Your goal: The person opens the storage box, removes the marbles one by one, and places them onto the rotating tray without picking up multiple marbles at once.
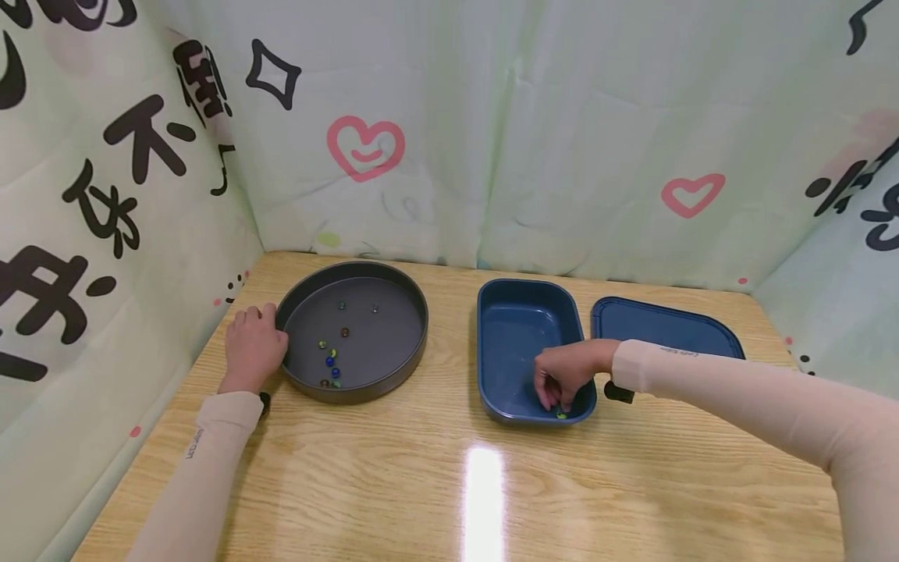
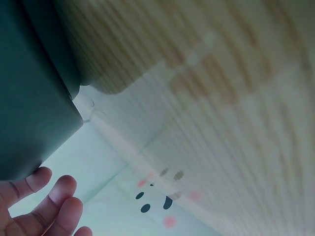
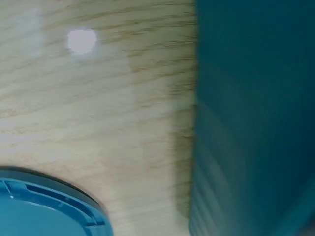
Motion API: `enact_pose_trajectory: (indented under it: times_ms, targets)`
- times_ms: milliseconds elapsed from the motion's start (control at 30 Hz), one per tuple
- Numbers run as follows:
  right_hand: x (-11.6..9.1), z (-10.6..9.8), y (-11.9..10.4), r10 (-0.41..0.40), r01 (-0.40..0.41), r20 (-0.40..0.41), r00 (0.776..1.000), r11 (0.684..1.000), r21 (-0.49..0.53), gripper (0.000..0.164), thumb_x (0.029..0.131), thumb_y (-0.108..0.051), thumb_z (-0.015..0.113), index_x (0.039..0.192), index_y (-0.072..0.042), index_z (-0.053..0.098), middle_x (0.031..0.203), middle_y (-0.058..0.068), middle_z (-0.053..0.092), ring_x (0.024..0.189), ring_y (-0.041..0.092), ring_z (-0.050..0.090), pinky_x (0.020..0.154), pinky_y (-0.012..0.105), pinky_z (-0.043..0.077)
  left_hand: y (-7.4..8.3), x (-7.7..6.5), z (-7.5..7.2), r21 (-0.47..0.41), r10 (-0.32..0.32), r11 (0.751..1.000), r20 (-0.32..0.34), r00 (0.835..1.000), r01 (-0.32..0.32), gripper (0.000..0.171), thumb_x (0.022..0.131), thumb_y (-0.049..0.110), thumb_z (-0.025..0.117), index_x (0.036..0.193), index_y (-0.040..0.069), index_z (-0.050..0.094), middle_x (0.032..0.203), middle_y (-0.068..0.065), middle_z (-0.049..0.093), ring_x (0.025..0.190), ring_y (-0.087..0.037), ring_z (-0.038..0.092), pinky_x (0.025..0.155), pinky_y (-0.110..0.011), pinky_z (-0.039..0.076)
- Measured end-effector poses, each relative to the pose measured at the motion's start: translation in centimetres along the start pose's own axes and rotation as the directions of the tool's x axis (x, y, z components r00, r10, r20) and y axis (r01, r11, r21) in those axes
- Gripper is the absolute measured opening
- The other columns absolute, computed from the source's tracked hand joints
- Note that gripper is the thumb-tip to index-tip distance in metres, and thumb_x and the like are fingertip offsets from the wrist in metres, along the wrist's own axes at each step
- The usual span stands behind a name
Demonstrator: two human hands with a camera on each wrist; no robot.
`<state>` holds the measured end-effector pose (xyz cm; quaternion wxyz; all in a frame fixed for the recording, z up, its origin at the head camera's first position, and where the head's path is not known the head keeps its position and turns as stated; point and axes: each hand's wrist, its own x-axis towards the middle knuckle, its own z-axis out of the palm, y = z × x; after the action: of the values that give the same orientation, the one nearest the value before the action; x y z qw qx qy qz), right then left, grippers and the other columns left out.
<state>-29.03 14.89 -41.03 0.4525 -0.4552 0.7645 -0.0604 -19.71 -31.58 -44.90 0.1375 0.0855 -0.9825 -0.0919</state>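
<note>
At the left, my left hand (image 1: 254, 347) grips the rim of a dark grey round pan (image 1: 410, 367), thumb at the edge. The left wrist view shows its fingers (image 2: 61, 189) against the pan's outer wall (image 2: 34, 113). Several glass marbles (image 1: 330, 362) lie in the pan, mostly toward its near left side. My right hand (image 1: 567, 371) reaches down into a blue rectangular container (image 1: 516, 336), fingers bent. Its fingertips are right at a yellow-green marble (image 1: 562, 415) near the container's front right corner; I cannot tell whether they pinch it. The right wrist view shows the container's outer wall (image 3: 246, 123), not the hand.
A blue lid (image 1: 660, 324) lies to the right of the container, partly behind the right forearm; its rim also shows in the right wrist view. Everything stands on a wooden table (image 1: 393, 468). A printed curtain (image 1: 449, 156) hangs behind and along both sides.
</note>
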Motion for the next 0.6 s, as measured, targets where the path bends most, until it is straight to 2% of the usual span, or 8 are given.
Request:
enact_pose_trajectory:
  times_ms: [333, 600]
  targets:
    - [0.25, 0.67, 0.55, -0.006, 0.006, -0.013, 1.000, 1.000, -0.015, 0.018, 0.065, -0.002, 0.082, 0.076, -0.014, 0.075, 0.068, -0.003, 0.067, 0.058, -0.003, 0.050, 0.058, 0.015, 0.045, 0.23, -0.08, -0.02, 0.006, 0.004, 1.000, -0.012, 1.000, -0.004, 0.026, 0.085, 0.006, 0.047, 0.106, -0.009, 0.049, 0.096, -0.031, 0.052, 0.087, -0.044, 0.045, 0.078, -0.055, 0.040]
    - [0.29, 0.90, 0.54, -0.025, 0.023, -0.024, 0.999, 0.997, -0.072, 0.016, 0.065, -0.003, 0.083, 0.072, -0.013, 0.074, 0.067, -0.005, 0.066, 0.057, -0.004, 0.048, 0.057, 0.014, 0.044, 0.16, 0.04, 0.20, 0.017, 0.011, 1.000, -0.023, 1.000, -0.011, 0.024, 0.084, 0.006, 0.047, 0.103, -0.008, 0.049, 0.093, -0.030, 0.052, 0.084, -0.044, 0.046, 0.075, -0.054, 0.041]
